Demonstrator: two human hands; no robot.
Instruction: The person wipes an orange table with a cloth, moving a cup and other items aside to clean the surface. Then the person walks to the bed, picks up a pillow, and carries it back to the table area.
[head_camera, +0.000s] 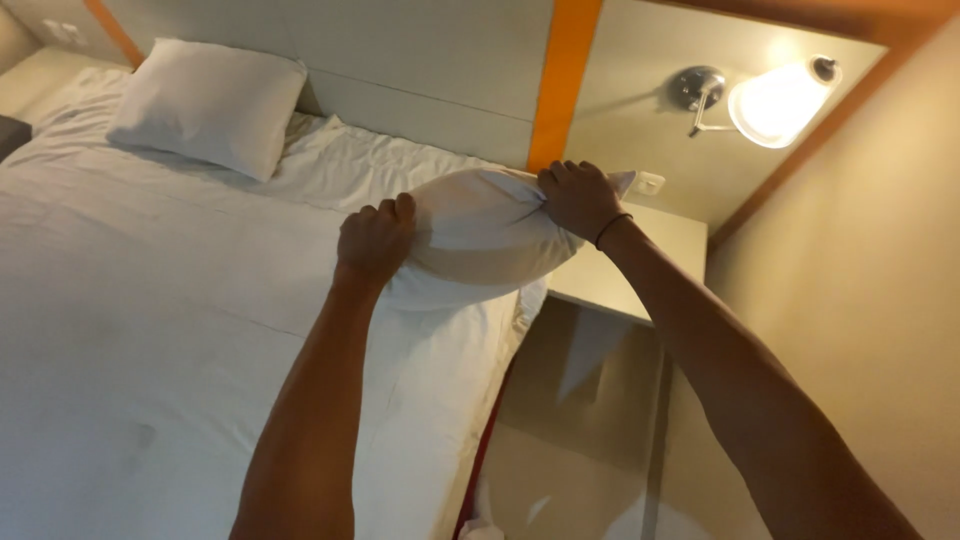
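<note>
1. The left hand (375, 240) grips one end of a white pillow (480, 235), fingers curled tight into the fabric.
2. The right hand (580, 198) clutches the opposite end, fingers bunched around the cloth.
3. The pillow hangs above the bed (150, 330) edge, near the bedside shelf (610, 280).
4. A second pillow (205, 105) lies at the headboard (420, 70), and a wall lamp (775, 100) glows.

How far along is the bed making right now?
Done: one pillow lies at the headboard and the white sheet is spread, though wrinkled. In hand: the left hand and right hand grip the second pillow. Left: setting it down.
</note>
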